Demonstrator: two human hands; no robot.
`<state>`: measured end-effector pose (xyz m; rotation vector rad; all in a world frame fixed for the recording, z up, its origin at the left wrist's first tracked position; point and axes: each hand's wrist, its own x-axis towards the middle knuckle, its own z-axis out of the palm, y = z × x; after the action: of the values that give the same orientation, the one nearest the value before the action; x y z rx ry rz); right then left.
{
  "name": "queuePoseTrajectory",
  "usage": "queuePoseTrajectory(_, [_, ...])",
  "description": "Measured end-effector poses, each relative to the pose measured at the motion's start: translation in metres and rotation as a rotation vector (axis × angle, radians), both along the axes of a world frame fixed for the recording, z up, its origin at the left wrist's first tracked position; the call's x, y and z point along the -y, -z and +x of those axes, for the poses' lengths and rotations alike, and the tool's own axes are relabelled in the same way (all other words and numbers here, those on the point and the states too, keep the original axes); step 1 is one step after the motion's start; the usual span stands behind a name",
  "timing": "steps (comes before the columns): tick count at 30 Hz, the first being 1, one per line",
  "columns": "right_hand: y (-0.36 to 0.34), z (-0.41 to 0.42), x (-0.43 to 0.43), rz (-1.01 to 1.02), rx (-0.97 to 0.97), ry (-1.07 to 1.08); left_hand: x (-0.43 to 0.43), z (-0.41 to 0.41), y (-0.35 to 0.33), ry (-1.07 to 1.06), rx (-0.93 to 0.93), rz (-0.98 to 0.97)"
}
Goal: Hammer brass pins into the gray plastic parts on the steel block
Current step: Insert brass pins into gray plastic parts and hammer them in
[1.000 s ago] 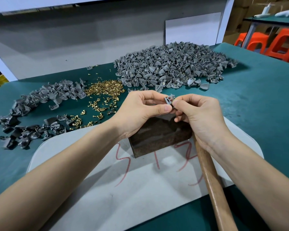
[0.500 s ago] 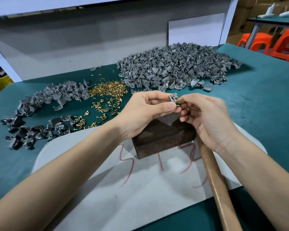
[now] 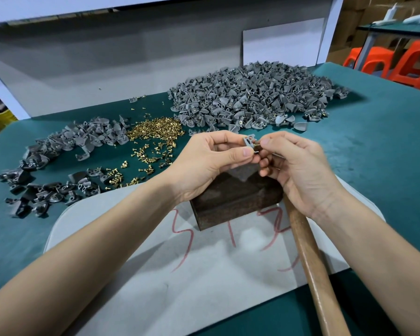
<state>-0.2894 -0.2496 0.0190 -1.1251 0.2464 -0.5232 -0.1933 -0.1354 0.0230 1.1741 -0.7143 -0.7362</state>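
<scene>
Since half a second ago my right hand (image 3: 298, 166) has drawn its fingertips tighter, pinching a brass pin (image 3: 257, 148) against the gray plastic part (image 3: 249, 141), which my left hand (image 3: 204, 163) pinches just above the steel block (image 3: 233, 202). Beneath the block, the mat (image 3: 155, 275) shows red handwriting, roughly "512", partly covered.

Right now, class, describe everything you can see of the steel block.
The steel block is a dark brown, rough-surfaced rectangular slab, seemingly rusted. It sits flat and angled on the pale board with red marks. The left hand and right hand, held above it, hide much of its top; the wooden hammer handle lies by its right end.
</scene>
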Motion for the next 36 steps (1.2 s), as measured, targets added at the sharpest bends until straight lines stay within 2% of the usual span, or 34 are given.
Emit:
queuePoseTrajectory(20, [0.0024, 0.0003, 0.0016, -0.021, 0.011, -0.011, 0.0005, 0.0022, 0.0004, 0.009, -0.020, -0.022])
queuePoseTrajectory(30, [0.0078, 0.0039, -0.0009, -0.242, 0.003, 0.121, 0.0000, 0.0029, 0.0030, 0.025, 0.027, -0.006])
queuePoseTrajectory(36, [0.0094, 0.0040, -0.0023, -0.296, 0.027, 0.170, -0.0006, 0.0016, 0.0014, 0.032, 0.033, 0.005])
